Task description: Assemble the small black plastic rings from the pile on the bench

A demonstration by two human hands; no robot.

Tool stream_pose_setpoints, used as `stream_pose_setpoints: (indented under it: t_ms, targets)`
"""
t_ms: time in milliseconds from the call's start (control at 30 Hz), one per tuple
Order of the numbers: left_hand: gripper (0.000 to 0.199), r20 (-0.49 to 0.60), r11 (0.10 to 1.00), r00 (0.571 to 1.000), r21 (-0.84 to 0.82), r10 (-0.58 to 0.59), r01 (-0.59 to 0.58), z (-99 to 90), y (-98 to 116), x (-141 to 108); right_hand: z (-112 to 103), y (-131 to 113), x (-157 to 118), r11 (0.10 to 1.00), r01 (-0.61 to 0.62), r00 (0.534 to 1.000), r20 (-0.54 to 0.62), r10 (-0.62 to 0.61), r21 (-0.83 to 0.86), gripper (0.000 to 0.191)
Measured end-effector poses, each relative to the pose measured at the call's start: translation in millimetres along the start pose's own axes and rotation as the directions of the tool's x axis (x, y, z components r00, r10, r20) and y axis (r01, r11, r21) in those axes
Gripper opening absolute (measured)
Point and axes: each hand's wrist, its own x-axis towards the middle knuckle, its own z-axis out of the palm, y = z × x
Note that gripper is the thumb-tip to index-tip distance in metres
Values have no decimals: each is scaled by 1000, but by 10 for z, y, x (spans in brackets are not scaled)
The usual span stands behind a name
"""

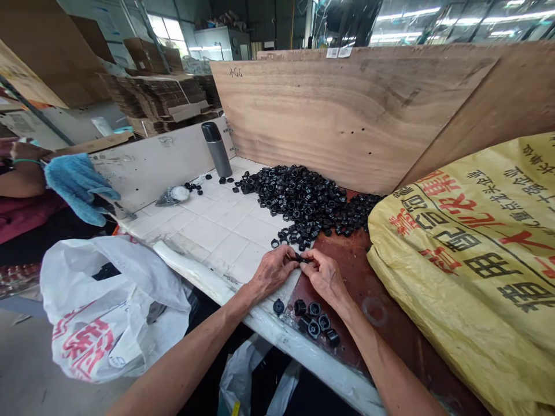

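Observation:
My left hand [272, 273] and my right hand [325, 277] meet over the table's front edge. Their fingertips pinch a small black plastic part [302, 260] between them, partly hidden by my fingers. Just beyond lies a large heap of black plastic rings [303, 199], spread over white tiles [225, 231] and a dark reddish-brown board [347, 254]. Several larger black plastic fittings [314, 323] stand close below my right hand, with a single one [278, 307] near my left wrist.
A yellow woven sack [459, 260] with red and black print bulges on the right. A plywood sheet [347, 110] rises behind the heap. A grey flask [217, 149] stands at the back. A white plastic bag [108, 306] hangs off the left edge, near a blue cloth [78, 188] and a co-worker's arm [23, 167].

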Motion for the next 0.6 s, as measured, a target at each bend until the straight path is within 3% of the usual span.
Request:
stream_pose_setpoints:
  t_ms: [100,200,300,400,600]
  targets:
    - [21,-54,990,994,-108,-92,86,-16,54,0,-37,-25,-5,985,-80,997,-6,82,155,27]
    - [24,-11,935,979,-299,-202,190,-21,101,14,-60,-75,-16,958,-128,990,-24,138,256,28]
    - [32,108,783,954,-548,-281,293,-19,118,16,-41,-105,-37,977,-34,996,-74,50,211,26]
    - [39,184,655,940,-678,-288,334,-33,123,2,-8,-75,-50,991,103,985,-146,-89,88,21]
    - [35,205,578,943,-749,-263,325,-101,182,-11,-8,-2,-29,990,139,970,-205,-131,26,17]
